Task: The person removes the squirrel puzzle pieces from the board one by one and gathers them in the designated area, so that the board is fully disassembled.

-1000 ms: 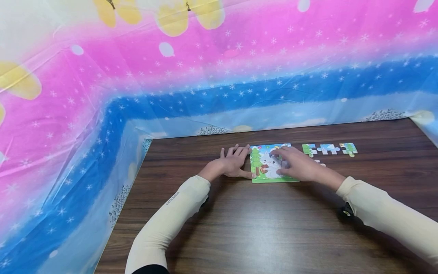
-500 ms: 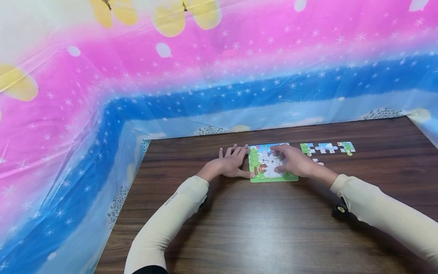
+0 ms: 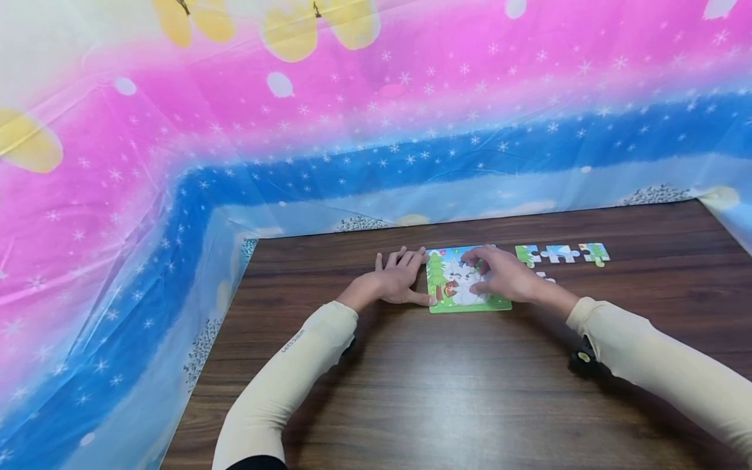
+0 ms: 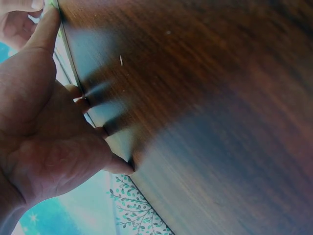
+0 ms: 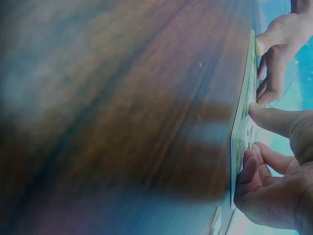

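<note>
Tabletop (image 3: 399, 391) bears a puzzle (image 3: 458, 288), top away; left hand (image 3: 399, 279) spread, right hand's (image 3: 510, 275) grip unclear.

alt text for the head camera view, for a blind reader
A person's left hand touches the left edge of a picture puzzle; their right hand covers part of its right side. Loose pieces lie farther right on a wooden table.

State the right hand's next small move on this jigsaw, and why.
Probably press down gently with the right hand, which is bent over the jigsaw board, to settle any piece there. The left hand touches the board's left edge, so it should help steady it; whether the right pinches a piece is hidden. The loose jigsaw pieces to the right can likely wait.
</note>
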Demonstrator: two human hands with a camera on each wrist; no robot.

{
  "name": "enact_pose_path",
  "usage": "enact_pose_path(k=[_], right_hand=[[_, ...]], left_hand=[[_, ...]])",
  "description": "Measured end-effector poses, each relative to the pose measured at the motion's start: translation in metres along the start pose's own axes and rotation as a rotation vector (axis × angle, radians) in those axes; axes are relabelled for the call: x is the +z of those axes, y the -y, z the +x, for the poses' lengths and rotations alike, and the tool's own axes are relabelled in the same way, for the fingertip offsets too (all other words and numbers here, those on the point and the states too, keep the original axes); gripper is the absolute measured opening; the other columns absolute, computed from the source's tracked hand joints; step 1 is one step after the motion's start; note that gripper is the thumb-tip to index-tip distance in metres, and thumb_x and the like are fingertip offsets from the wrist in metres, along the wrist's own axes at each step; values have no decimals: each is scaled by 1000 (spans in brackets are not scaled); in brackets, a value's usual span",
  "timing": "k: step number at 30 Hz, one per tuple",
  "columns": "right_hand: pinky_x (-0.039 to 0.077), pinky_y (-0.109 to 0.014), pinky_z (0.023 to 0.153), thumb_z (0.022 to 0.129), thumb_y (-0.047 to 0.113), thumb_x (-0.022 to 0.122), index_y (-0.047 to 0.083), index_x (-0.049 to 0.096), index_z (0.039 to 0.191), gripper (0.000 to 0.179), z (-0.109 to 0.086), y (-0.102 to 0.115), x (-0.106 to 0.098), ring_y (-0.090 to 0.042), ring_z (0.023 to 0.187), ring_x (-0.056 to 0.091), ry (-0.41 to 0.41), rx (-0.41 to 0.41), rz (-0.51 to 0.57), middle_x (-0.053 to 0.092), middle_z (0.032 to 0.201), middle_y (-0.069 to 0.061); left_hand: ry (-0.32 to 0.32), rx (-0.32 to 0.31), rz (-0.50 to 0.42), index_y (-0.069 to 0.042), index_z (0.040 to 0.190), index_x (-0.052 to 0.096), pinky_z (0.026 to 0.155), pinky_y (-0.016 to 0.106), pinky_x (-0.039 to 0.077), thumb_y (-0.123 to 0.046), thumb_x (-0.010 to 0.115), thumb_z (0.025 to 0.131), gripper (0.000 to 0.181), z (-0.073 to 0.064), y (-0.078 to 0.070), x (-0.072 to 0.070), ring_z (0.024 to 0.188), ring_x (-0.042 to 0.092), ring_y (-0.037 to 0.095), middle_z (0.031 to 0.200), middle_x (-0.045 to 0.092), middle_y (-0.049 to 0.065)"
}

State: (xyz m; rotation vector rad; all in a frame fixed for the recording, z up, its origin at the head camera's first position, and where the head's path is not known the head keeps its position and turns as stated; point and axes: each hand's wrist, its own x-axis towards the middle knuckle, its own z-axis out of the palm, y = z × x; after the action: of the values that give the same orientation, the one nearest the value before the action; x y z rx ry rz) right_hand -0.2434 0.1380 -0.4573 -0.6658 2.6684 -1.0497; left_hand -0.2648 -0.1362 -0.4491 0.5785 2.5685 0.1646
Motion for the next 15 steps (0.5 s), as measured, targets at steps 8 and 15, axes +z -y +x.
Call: enact_pose_path(k=[8, 15], right_hand=[[56, -38, 81, 89, 7, 84, 5, 62, 143, 59, 3, 1, -6, -25, 105, 63, 24, -56, -33, 64, 121, -14], [59, -42, 84, 91, 8, 82, 6, 64, 143, 55, 6, -2, -7, -26, 108, 66, 25, -57, -45, 66, 125, -14]], left_hand=[[-3, 9, 3, -32, 172, -4, 129, 70, -9, -74, 62, 93, 111, 1, 1, 0, 168, -11, 27, 181, -11, -5], [-10, 8, 0, -30, 172, -3, 129, 70, -8, -73, 63, 94, 111, 1, 1, 1, 168, -11, 28, 181, -9, -4]])
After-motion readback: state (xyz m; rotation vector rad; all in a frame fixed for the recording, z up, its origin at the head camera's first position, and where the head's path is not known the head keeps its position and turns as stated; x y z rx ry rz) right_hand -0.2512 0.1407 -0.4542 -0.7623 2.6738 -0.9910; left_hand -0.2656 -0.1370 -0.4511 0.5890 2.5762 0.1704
